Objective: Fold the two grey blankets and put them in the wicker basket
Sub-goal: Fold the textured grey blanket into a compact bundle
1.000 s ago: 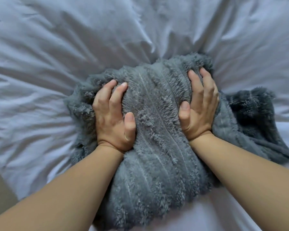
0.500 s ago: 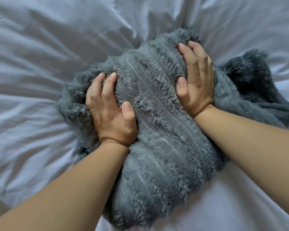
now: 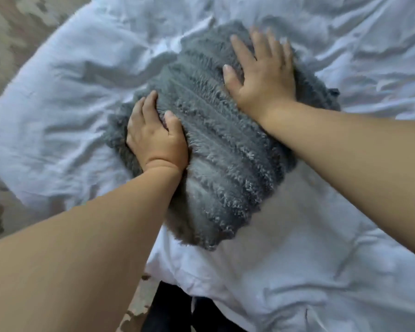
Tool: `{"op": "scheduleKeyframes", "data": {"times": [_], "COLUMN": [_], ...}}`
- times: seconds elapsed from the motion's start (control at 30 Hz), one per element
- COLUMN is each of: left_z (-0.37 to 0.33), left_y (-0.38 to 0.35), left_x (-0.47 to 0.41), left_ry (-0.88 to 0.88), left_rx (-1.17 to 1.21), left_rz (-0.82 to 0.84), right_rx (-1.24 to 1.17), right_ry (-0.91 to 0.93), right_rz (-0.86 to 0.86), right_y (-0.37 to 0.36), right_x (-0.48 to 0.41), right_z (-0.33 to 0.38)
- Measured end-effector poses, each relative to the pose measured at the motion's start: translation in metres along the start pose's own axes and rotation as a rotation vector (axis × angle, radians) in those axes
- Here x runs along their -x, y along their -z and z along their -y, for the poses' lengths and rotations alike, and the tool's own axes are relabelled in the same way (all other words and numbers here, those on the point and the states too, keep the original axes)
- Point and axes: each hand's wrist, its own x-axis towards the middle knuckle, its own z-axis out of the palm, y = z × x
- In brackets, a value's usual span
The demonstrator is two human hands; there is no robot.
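The left hand (image 3: pixel 153 137) clasps the left side of the blanket (image 3: pixel 225 164), thumb on top and fingers curved down over the edge. The right hand (image 3: pixel 261 75) lies flat on the blanket's far right part, fingers straight and spread, the tips blurred. The blanket is a thick, fluffy grey folded bundle, ribbed along its length, lying on the crumpled white bed (image 3: pixel 321 259). Patterned floor (image 3: pixel 10 32) shows past the bed's left edge.
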Motion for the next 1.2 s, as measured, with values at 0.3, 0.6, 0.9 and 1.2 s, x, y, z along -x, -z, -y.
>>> {"op": "scheduleKeyframes", "data": {"times": [0.3,0.6,0.9,1.2], "left_z": [-0.016,-0.143,-0.117,-0.083], "left_y": [0.100,0.054,-0.029,-0.100], "left_x": [0.033,-0.044,-0.108,-0.111], "left_ry": [-0.001,-0.823,-1.062,-1.006], "left_rx": [-0.105,-0.306,-0.451,-0.316], "left_rz": [0.273,0.459,0.646,0.578], "right_rx": [-0.594,-0.622,-0.477,-0.332], "right_ry": [-0.899,-1.029,-1.529,-1.541], "right_rz": [0.067,-0.055,-0.268,-0.392], "right_y": [0.031,0.040,0.002,-0.078], "right_x": [0.128,0.102,0.071,0.050], "right_z": [0.045,0.061,0.090,0.055]}}
